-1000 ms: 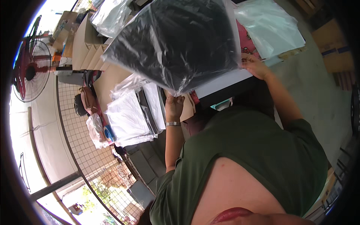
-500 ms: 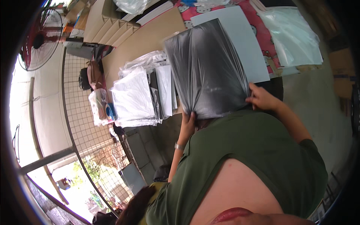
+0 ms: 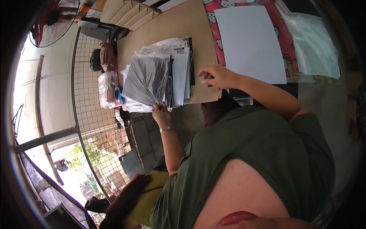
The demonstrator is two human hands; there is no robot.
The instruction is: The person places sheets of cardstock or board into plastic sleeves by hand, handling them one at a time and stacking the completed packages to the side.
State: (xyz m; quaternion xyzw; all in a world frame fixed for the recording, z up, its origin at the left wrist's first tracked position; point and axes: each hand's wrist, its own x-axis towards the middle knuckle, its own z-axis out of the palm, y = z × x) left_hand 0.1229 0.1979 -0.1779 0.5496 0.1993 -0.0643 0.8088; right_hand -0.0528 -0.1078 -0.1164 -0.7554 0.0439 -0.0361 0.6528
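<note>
A dark flat sheet or board in a clear plastic bag (image 3: 146,76) lies over a stack at the left side of the table. My left hand (image 3: 161,110) pinches the bag's near edge, where the film gathers into creases. Under and beside it are more bagged pieces and white and black sheets (image 3: 180,78). My right hand (image 3: 214,75) hovers over brown board (image 3: 200,45), apart from the stack; its fingers are loosely bent with nothing seen in them. A large white sheet (image 3: 249,45) lies to its right.
Clear plastic bags (image 3: 314,45) lie at the far right on a pink patterned cover (image 3: 283,38). Folded brown cardboard (image 3: 129,13) stands at the back left. Blue tape (image 3: 118,94) and a wrapped bundle (image 3: 108,89) sit at the left edge. A fan (image 3: 53,17) stands beyond.
The bagged dark sheet has moved left from in front of me onto the stack, my left hand still on it. My right hand has let go and moved left.
</note>
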